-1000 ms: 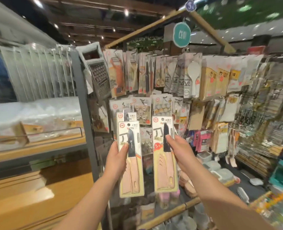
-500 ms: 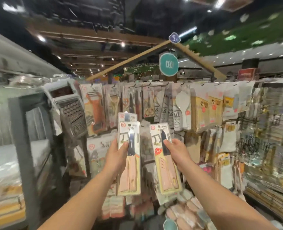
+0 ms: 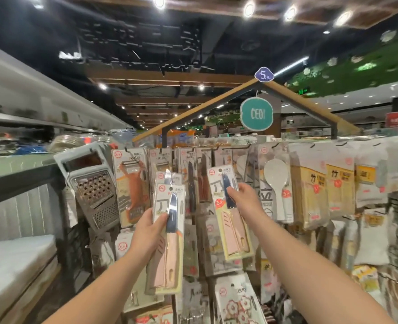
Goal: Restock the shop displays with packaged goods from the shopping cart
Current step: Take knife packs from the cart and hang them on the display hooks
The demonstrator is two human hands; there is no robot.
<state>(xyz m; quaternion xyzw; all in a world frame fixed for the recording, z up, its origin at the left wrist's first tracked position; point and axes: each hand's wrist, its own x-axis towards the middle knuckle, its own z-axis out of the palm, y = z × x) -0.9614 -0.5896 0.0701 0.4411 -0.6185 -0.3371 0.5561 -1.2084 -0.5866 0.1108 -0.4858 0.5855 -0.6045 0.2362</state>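
Shop aisle, dark ceiling w/ spotlights; house-shaped peg rack ahead, crammed w/ carded kitchen bits: box grater at its left edge, peelers, rice paddle, bamboo packs toward the right.

Left hand grips a carded paring knife, w/ another card stacked behind it, held up just in front of the top row. Right hand pinches a second knife card by its right edge, tilted, hang hole near the hooks but not on one.

Risks, as I judge them:
- tilted card misses the hook tip, hole tears or card drops
- thin edge pinch lets the card slip
- stacked pair in left hand could slide apart
- hooks look packed, so pushing in may knock neighbouring packs off
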